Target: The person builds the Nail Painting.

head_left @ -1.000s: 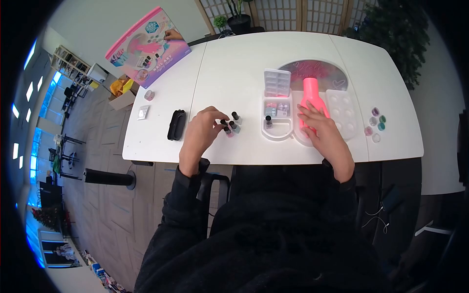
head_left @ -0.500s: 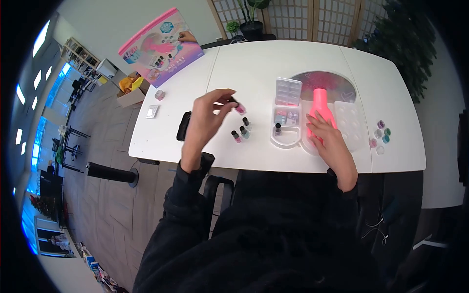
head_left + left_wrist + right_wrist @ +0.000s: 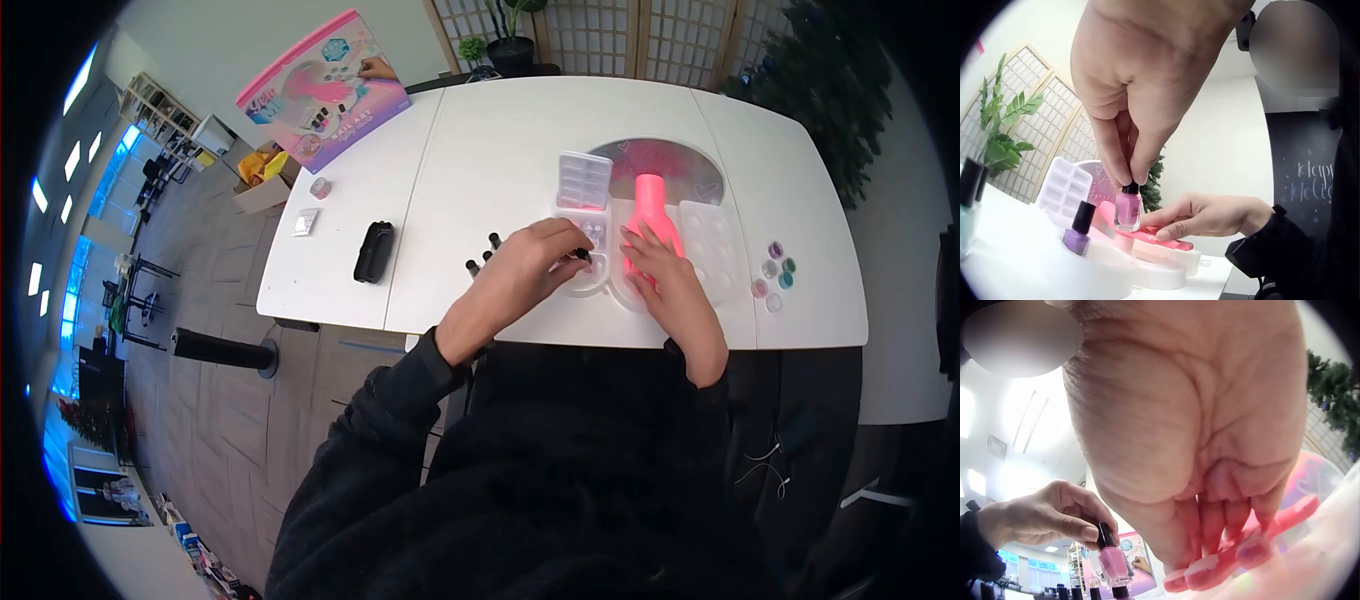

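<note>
My left hand (image 3: 520, 272) pinches a pink nail polish bottle (image 3: 1128, 211) by its black cap. The bottle hangs upright over the front left compartment of the white tray (image 3: 624, 292). A purple nail polish bottle (image 3: 1076, 240) stands in that compartment, just beside the held one. Palm down, my right hand (image 3: 680, 290) rests on the pink plastic hand (image 3: 650, 196) in the middle of the tray, its fingers extended. Several more polish bottles stand on the table left of the tray, partly hidden behind my left hand; one black cap (image 3: 494, 241) shows.
A clear lidded box (image 3: 585, 178) stands open at the tray's back left, before a half-round mirror (image 3: 690, 170). Small glitter pots (image 3: 787, 280) lie to the right. At left are a black case (image 3: 374, 252), a white packet (image 3: 306, 222) and the nail art box (image 3: 325, 95).
My left hand first reached among the bottles, lifted the pink polish away, then carried it right over the tray. My right hand has stayed on the pink plastic hand.
</note>
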`<move>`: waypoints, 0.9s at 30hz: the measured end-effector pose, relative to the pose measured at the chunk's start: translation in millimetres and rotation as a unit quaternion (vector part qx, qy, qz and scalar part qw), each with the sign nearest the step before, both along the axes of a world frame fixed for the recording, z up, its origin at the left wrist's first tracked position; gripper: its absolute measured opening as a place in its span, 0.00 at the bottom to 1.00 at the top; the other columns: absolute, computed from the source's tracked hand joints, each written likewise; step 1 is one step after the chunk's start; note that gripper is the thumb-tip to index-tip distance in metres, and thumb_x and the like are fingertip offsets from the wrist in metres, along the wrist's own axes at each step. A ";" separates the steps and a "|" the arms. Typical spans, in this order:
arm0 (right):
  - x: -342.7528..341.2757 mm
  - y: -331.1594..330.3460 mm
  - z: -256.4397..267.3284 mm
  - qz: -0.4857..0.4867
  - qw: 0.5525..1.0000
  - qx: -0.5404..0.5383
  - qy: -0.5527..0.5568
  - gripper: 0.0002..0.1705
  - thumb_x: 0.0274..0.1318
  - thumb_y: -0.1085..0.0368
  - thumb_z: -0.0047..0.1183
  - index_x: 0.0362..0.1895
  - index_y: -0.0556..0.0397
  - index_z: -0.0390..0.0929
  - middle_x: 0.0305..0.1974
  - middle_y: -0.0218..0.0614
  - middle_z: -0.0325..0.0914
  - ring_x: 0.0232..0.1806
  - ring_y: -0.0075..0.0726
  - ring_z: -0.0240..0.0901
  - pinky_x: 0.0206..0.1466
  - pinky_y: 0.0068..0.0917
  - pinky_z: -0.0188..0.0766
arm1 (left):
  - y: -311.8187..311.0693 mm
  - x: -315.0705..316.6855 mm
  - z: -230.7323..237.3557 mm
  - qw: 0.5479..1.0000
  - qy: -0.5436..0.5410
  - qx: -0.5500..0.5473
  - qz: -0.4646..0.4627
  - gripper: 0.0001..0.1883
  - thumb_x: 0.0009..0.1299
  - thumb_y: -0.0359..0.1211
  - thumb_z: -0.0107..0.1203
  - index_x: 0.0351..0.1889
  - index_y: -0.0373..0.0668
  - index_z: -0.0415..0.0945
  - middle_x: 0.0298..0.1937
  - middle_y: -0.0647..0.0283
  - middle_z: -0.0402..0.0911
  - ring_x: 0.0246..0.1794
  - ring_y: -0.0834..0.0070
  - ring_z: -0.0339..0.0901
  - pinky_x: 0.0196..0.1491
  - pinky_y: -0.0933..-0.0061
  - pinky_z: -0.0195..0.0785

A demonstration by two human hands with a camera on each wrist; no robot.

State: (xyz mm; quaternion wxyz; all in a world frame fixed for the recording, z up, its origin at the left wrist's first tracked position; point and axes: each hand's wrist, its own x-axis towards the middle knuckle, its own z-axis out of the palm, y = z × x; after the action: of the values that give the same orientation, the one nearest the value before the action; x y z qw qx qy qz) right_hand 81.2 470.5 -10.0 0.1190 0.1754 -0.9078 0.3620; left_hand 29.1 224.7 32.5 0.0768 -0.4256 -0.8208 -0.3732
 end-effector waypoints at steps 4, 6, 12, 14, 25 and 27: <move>-0.1 2.0 -3.2 0.001 1.000 -0.014 -0.006 0.17 0.65 0.74 0.59 0.57 0.64 0.83 0.70 0.45 0.76 0.80 0.54 0.61 0.83 0.50 0.55 | 5.6 -7.3 -10.2 0.996 0.086 -0.026 0.027 0.14 0.61 0.24 0.71 0.45 0.40 0.86 0.44 0.63 0.87 0.47 0.63 0.83 0.47 0.62 0.78; -0.1 0.9 -3.5 0.000 1.000 -0.011 0.002 0.17 0.65 0.74 0.58 0.57 0.64 0.83 0.70 0.44 0.76 0.80 0.53 0.61 0.83 0.50 0.55 | 6.1 -10.3 -15.9 0.983 0.156 -0.073 0.059 0.15 0.58 0.26 0.73 0.44 0.43 0.87 0.44 0.67 0.88 0.53 0.63 0.80 0.50 0.61 0.75; 1.1 0.1 0.4 -0.003 1.000 0.004 0.003 0.16 0.65 0.74 0.58 0.56 0.64 0.84 0.70 0.44 0.77 0.80 0.52 0.61 0.83 0.49 0.55 | 13.0 -8.0 -25.6 0.981 0.147 -0.110 0.069 0.14 0.61 0.30 0.72 0.46 0.45 0.87 0.46 0.67 0.88 0.54 0.66 0.80 0.56 0.62 0.69; 0.3 0.6 -0.3 -0.001 1.000 0.005 0.004 0.16 0.66 0.74 0.58 0.56 0.64 0.84 0.70 0.44 0.77 0.80 0.52 0.61 0.83 0.49 0.55 | 15.5 -5.0 -26.2 0.981 0.140 -0.114 0.076 0.15 0.62 0.31 0.71 0.48 0.45 0.87 0.47 0.66 0.88 0.54 0.66 0.80 0.57 0.62 0.68; 1.0 0.2 -0.8 0.000 1.000 0.001 0.006 0.17 0.66 0.74 0.57 0.57 0.64 0.83 0.70 0.45 0.76 0.80 0.52 0.60 0.84 0.49 0.54 | -55.1 -24.6 -9.7 0.956 0.010 -0.143 0.257 0.14 0.63 0.27 0.72 0.48 0.39 0.88 0.43 0.53 0.88 0.38 0.58 0.86 0.42 0.62 0.79; 1.6 -0.4 0.9 -0.005 1.000 0.002 0.001 0.17 0.66 0.75 0.57 0.57 0.63 0.83 0.70 0.44 0.76 0.80 0.52 0.60 0.84 0.49 0.54 | -60.9 -32.7 -17.9 0.954 -0.005 -0.156 0.256 0.14 0.62 0.27 0.72 0.47 0.38 0.89 0.41 0.52 0.88 0.38 0.59 0.87 0.43 0.63 0.79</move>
State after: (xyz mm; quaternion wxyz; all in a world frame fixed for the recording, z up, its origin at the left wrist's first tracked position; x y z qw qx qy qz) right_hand 82.8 470.2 -9.1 0.1215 0.1718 -0.9092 0.3594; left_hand -3.7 163.8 14.6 0.0986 -0.2063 -0.9505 -0.2105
